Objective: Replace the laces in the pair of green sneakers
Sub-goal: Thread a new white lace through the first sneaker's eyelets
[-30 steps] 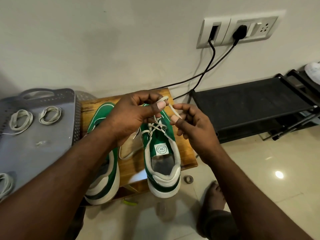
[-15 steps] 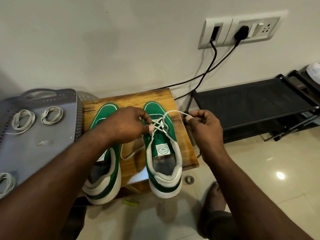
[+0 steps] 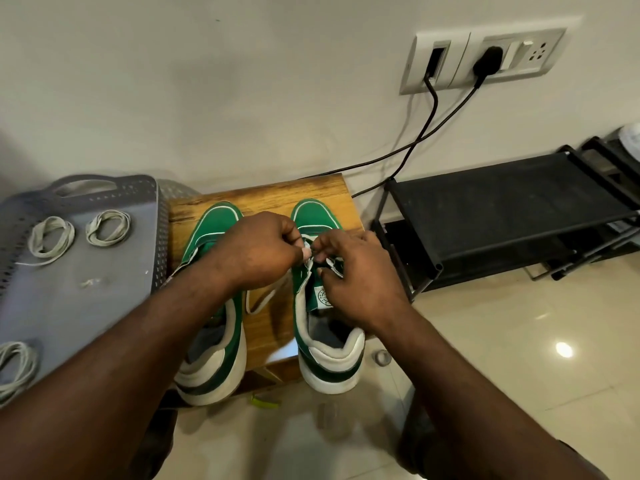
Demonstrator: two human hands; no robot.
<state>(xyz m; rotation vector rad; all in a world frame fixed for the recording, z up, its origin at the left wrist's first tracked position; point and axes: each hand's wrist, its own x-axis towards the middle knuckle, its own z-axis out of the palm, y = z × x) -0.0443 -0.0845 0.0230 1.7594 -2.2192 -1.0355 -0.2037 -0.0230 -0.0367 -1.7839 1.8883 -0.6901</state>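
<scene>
Two green sneakers stand side by side on the wooden tabletop [image 3: 263,195], toes to the wall, heels hanging over the near edge. My left hand [image 3: 256,251] reaches across the left sneaker [image 3: 216,223] and, with fingers curled, pinches the white lace [image 3: 263,303] at the eyelets of the right sneaker [image 3: 329,358]. My right hand [image 3: 356,282] sits over that sneaker's tongue, fingers bent down onto the same lace (its slack loops onto the wood between the two sneakers). To my left, a grey tray [image 3: 86,306] holds three coiled laces [image 3: 50,235]. To my right stands one black shoe rack [image 3: 502,209], and two black cables [image 3: 433,112] run down from the wall socket [image 3: 485,58].
</scene>
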